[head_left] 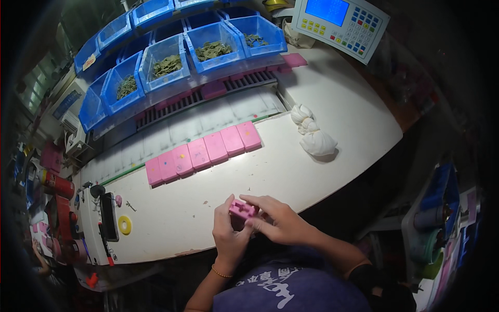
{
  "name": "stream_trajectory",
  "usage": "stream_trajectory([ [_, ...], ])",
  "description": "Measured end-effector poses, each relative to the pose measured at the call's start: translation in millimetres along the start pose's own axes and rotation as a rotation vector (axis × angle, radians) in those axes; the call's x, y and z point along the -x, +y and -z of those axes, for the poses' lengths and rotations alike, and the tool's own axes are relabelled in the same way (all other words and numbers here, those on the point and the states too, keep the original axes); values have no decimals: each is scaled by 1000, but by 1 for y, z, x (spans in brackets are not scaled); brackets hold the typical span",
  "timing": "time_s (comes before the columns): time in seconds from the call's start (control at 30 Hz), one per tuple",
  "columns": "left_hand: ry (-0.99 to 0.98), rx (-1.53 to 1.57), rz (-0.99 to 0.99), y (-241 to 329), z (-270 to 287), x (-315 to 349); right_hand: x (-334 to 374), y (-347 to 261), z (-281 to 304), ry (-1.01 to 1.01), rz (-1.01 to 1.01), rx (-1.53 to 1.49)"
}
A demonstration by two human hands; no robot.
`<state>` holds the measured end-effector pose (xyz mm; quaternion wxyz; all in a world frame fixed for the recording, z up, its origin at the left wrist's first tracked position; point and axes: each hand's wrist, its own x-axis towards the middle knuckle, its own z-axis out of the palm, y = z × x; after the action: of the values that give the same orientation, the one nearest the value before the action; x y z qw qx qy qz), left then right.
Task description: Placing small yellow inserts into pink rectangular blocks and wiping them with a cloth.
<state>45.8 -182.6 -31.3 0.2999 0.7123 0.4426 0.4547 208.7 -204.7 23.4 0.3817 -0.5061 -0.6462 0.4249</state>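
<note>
A small pink block (243, 209) with notches and recesses on its upper face is held between my two hands, just over the table's front edge. My left hand (229, 229) grips it from the left, the thumb side toward the block. On the other side my right hand (278, 218) curls its fingers and thumb around the block's right end. The undersides of the block are hidden by my fingers. Beyond my hands, a row of several flat pink blocks (198, 153) lies side by side on the white table (223, 182).
Blue bins (121, 88), some with dried leaves, stand at the back above a slotted rail. A knotted white cloth bundle (318, 141) lies at right, below a keypad panel (340, 23). A yellow tape roll (125, 225) and a black phone-like slab (108, 216) lie at left.
</note>
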Motion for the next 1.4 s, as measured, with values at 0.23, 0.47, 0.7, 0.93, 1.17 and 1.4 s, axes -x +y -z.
stream_trajectory([
  [0.23, -81, 412, 363, 1, 17, 12, -11, 40, -1, -42, -12, -404],
  [0.47, -320, 482, 274, 8, 15, -10, -18, 40, -2, -160, 164, -430],
  [0.7, -164, 63, 76, 13, 8, -7, -4, 14, 16, 37, 213, -64],
  [0.93, -87, 51, 38, 8, -3, -1, 3, -8, 19, -29, -160, -23],
  [1.17, -59, -39, 39, 18, 4, 6, 6, -20, 19, -22, -210, -8],
  [1.4, -73, 16, 113, 26, 11, 12, 13, -22, 3, 159, -166, 7],
])
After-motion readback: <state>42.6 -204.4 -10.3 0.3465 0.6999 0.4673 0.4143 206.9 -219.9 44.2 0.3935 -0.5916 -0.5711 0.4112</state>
